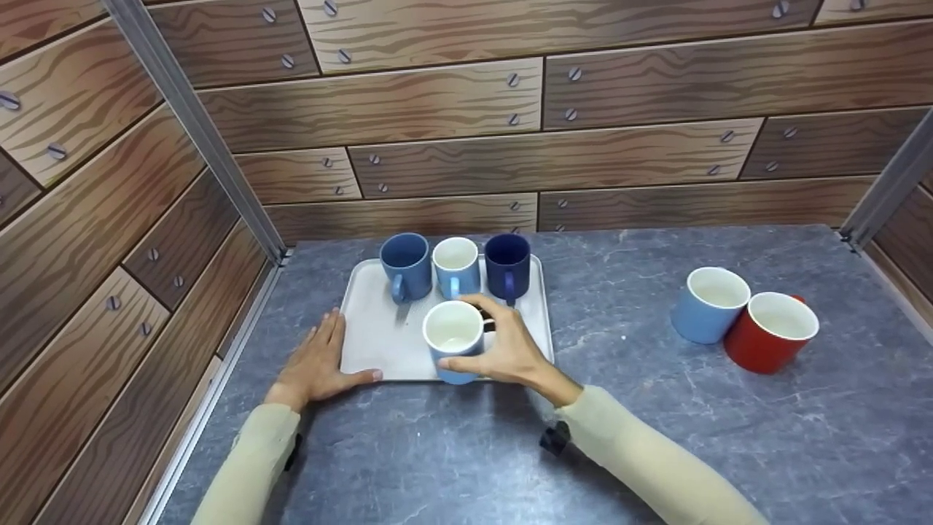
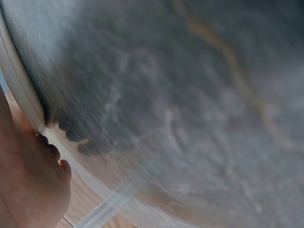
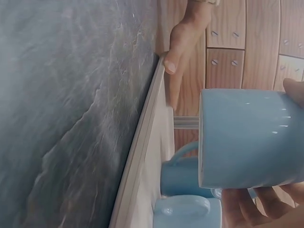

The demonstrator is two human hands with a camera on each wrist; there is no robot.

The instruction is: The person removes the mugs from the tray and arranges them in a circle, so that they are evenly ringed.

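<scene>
The tray [image 1: 391,341] is being touched by the spread left hand [image 1: 316,370]. Over the tray's near edge, a light-blue mug [image 1: 453,341] is being gripped by the right hand [image 1: 509,348]. Rightward, two mugs [image 1: 743,337] are being supported by the table [image 1: 619,379]; farther, three mugs [image 1: 458,273] by the tray.

Light is bright and soft, with hazy glare on the table [image 1: 430,474] just nearer than the left hand [image 1: 312,364] and right hand [image 1: 504,343]. Small glints dot the right hand's mug [image 3: 247,137]; the left wrist view is blurred.
</scene>
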